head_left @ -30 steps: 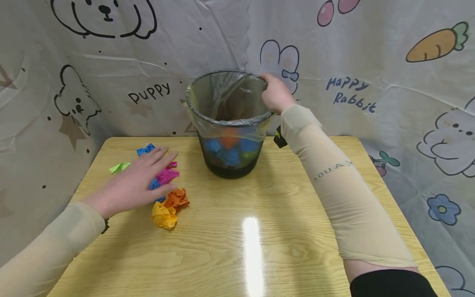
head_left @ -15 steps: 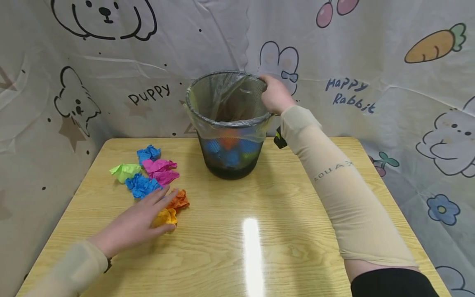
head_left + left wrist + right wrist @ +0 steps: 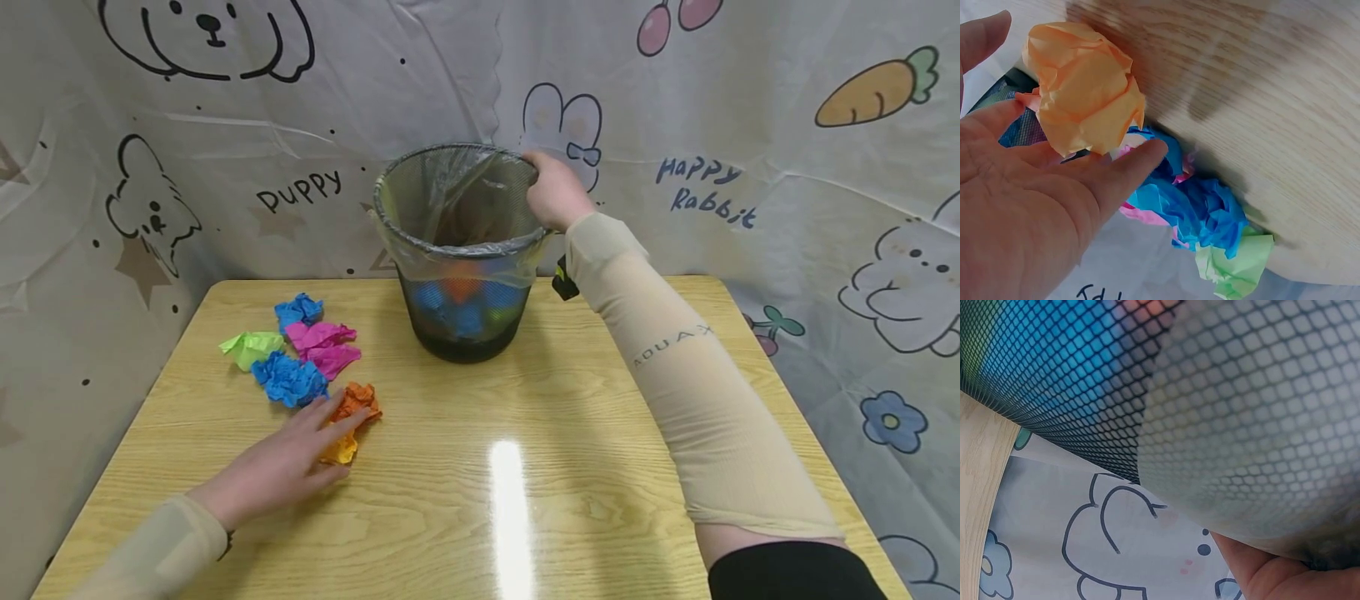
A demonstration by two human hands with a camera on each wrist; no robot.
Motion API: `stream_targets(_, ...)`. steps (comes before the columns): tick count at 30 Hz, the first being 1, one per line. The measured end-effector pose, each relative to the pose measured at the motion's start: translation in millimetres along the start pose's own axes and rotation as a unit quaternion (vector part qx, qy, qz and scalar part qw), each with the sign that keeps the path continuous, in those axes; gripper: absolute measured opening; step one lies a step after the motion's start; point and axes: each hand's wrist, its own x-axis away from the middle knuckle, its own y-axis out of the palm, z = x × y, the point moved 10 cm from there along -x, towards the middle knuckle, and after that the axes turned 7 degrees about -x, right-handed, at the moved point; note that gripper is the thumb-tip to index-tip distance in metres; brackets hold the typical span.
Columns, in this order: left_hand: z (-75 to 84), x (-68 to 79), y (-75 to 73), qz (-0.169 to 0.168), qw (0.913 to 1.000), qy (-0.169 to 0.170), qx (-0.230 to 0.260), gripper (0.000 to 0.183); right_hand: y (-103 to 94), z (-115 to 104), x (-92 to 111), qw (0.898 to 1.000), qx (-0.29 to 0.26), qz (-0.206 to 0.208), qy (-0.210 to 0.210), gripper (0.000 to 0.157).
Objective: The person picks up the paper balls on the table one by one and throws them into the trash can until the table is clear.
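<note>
Pale cloth printed with cartoon puppies and rabbits forms a backdrop (image 3: 435,83) behind the light wood-grain tabletop (image 3: 615,475). Toward the far edge stands a black mesh wastebasket (image 3: 465,346), upright, with a clear plastic liner (image 3: 420,254) folded over its rim; blue and orange pieces show through the mesh. With my right hand (image 3: 558,192) I grip the rim on its right side, fingers bent over the edge.

My left hand (image 3: 277,462) is spread wide, thumb well apart from the other fingers, over a crumpled yellow paper ball (image 3: 341,450); I have no grasp on it, and whether my skin touches it I cannot tell. Just beyond lies an orange paper ball (image 3: 362,396), next to the yellow one. Farther off, grouped left of the wastebasket, are a near blue ball (image 3: 288,379), a magenta crumple (image 3: 321,335), a light green piece (image 3: 251,348) and a far blue ball (image 3: 298,310).
</note>
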Motion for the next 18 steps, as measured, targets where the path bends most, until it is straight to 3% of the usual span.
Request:
stream_targets(10,10.7,-1.3,1.6,0.014,0.9990,0.037,-0.021,0.073,-0.7,0,1,1.000,0.002,-0.001,0.003,0.063)
stream_targets(18,15.6,-1.5,3.0,0.007,0.9974,0.062,-0.035,0.050,-0.1,0,1,1.000,0.003,-0.007,0.005,0.063)
